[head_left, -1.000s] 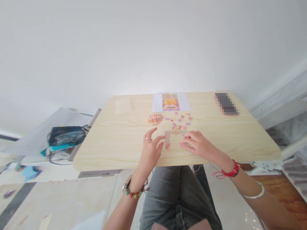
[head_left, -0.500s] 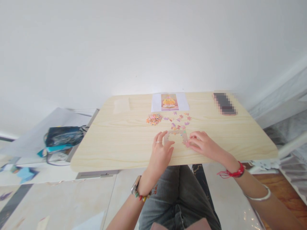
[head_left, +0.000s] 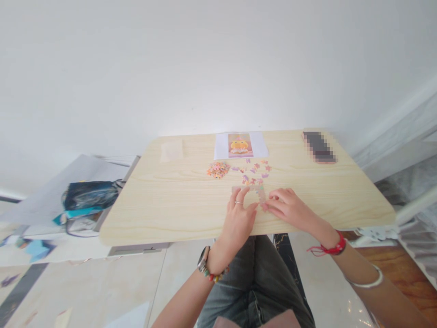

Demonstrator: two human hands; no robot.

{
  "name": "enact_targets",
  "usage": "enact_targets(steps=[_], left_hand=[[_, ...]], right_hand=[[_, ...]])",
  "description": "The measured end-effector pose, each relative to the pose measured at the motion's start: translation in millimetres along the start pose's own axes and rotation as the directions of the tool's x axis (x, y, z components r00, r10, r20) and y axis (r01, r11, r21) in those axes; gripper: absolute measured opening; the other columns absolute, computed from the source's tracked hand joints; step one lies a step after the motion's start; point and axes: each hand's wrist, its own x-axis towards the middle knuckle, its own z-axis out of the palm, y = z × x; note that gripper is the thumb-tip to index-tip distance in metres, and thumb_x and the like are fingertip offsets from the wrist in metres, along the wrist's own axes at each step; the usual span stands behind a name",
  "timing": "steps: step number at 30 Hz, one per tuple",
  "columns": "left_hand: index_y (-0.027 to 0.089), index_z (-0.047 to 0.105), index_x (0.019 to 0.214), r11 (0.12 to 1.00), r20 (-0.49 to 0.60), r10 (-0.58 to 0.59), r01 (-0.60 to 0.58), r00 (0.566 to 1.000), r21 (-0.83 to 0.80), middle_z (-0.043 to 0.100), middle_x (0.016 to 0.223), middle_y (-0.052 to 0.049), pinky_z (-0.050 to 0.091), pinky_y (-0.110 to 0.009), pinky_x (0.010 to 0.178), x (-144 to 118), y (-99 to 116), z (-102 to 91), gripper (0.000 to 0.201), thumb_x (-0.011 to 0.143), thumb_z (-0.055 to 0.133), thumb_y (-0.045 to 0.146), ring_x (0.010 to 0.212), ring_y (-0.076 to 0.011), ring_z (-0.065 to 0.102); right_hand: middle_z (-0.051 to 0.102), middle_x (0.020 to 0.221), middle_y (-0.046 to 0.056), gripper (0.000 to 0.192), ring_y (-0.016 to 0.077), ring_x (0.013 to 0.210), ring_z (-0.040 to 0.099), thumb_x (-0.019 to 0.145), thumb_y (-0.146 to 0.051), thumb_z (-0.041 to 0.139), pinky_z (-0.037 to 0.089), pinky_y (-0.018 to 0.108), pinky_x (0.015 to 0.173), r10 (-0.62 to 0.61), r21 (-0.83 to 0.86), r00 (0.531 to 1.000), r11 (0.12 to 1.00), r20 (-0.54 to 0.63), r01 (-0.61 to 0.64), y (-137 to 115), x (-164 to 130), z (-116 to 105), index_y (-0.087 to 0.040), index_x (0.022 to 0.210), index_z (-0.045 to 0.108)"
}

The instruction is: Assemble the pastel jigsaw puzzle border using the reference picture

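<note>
Hands closing over the puzzle frame

Fingers of the left hand (head_left: 239, 217) now lie flat and spread across the left part of the partly built puzzle frame (head_left: 254, 191); a second ago this hand hovered to the frame's left with the fingers curled, and it has slid in over the piece-work since. The right hand (head_left: 286, 207) has stayed at the frame's right lower corner, fingertips together on a pinkish piece (head_left: 264, 206); whether that piece is pinched or only pressed down is too small to tell. Judging by this, both hands are now steadying or pressing the assembled strip rather than fetching new pieces.

The frame sits on the pale wooden surface (head_left: 170, 205), near its front edge, straight before the person. Beyond it lie scattered loose pieces (head_left: 254, 169), a small heap of pieces (head_left: 218, 170) to their left, and a reference picture (head_left: 240, 145) on a white sheet at the far edge.

Much of the frame is covered by the left hand, so how much is joined cannot be read. The dark object (head_left: 319, 146) at the far right is blurred out. A clear, faint bag (head_left: 171, 149) at the far left barely shows.
</note>
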Motion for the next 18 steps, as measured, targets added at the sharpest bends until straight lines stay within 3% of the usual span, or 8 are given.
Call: enact_targets(steps=[18], left_hand=[[0.024,0.065,0.099,1.0,0.04,0.02,-0.02,0.999,-0.002,0.037,0.131,-0.01,0.037,-0.053,0.1,0.2,6.3,4.2,0.027,0.08,0.051,0.01,0.126,-0.0314,0.028]], right_hand=[[0.059,0.087,0.005,0.017,0.0164,0.082,0.051,0.089,-0.02,0.047,0.034,0.032,0.075,-0.025,-0.081,1.0,0.996,0.005,0.026,-5.8,0.6,-1.6,-0.019,0.086,0.064]])
